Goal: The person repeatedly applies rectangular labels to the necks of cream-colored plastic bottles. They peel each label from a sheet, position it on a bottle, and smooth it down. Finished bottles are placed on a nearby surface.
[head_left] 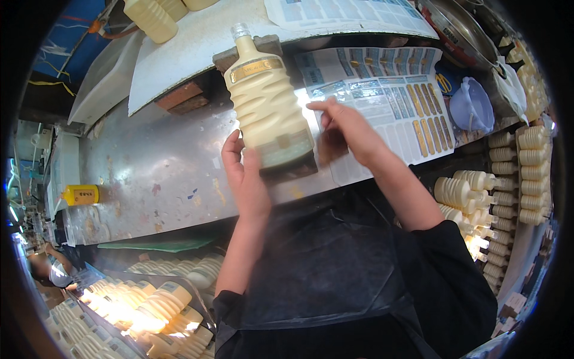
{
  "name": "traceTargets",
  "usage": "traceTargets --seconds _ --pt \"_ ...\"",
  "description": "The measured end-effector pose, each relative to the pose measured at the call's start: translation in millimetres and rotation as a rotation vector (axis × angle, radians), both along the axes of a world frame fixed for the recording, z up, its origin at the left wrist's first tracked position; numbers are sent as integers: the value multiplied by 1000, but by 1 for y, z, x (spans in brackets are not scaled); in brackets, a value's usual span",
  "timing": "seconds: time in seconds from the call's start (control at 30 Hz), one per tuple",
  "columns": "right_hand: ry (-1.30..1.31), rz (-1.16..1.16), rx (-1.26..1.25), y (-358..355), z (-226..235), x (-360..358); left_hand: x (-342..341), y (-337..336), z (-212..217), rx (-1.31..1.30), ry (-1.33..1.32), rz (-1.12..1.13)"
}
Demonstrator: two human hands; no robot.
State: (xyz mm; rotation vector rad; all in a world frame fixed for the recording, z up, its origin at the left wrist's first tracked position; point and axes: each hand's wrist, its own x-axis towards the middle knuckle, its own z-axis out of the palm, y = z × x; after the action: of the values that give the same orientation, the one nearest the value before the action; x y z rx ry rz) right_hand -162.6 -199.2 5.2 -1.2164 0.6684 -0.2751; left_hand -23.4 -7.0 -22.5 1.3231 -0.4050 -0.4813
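Note:
A cream-coloured bottle (266, 99) with wavy ridges, a clear neck and a gold label band leans back on a dark support at the middle of the metal bench. My left hand (242, 170) grips its lower left side, thumb on the front and fingers round the edge. To the right of the bottle is my right hand (353, 131), index finger stretched toward it and the other fingers partly curled. No object shows in that hand. Beneath and beyond it lies a sheet of labels (388, 102) with blue and gold strips, some spaces bare.
More label sheets (353, 13) lie on the white board (179, 63) at the back. A lilac bucket (472, 106) stands at the right, a yellow container (81, 195) at the left. Many similar bottles (161, 302) fill the lower left; more bottles (457, 192) are at right. Another person is far left.

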Motion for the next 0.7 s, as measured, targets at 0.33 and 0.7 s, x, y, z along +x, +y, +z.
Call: traceTargets --seconds 0.33,0.7 --pt "-206 35 -1361 40 55 16 7 2 -5 181 -228 -34" --pt "-416 -97 -1512 64 40 10 -7 0 17 -57 59 -51"
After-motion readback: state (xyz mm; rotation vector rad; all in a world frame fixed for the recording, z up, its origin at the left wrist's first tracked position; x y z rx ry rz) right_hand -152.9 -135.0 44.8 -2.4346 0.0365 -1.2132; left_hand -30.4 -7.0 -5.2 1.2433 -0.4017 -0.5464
